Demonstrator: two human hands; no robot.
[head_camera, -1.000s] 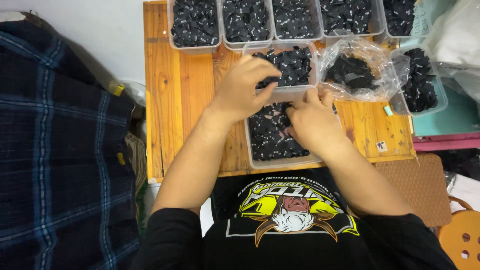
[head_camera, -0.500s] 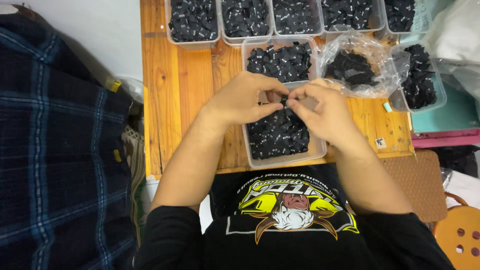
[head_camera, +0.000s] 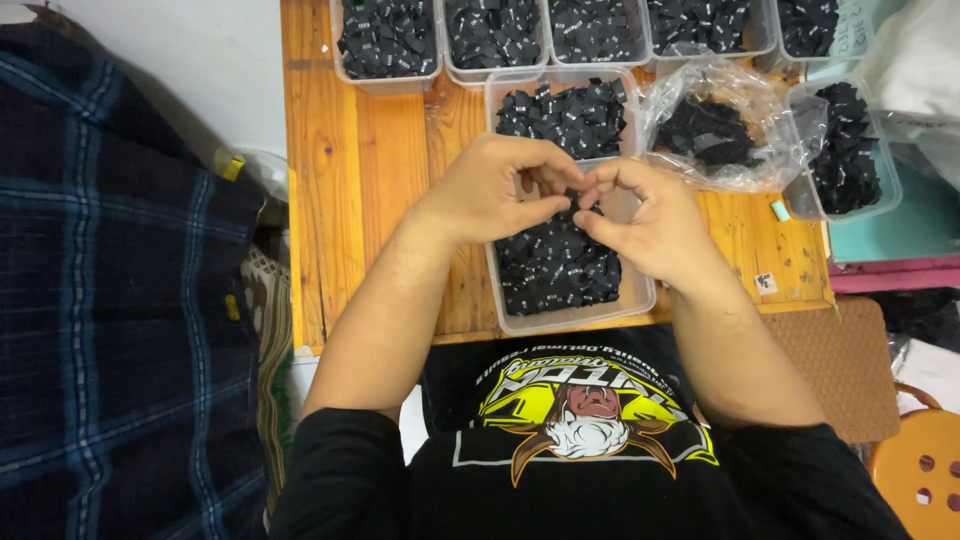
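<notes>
Head view: over the near clear plastic tub (head_camera: 640, 296) of small black fabric labels (head_camera: 555, 270), my left hand (head_camera: 495, 190) and right hand (head_camera: 650, 220) meet, fingertips pinching one black label (head_camera: 574, 195) between them; a clear bag (head_camera: 735, 130) lies just right of the tub.

Black fabric labels (head_camera: 555, 265), clear plastic tubs (head_camera: 640, 295), orange-brown wooden table (head_camera: 350, 180), navy plaid cloth (head_camera: 110, 330)

both hands (head_camera: 575, 205) have risen from the tub (head_camera: 640, 295), fingertips meeting on a black label (head_camera: 573, 197).
</notes>
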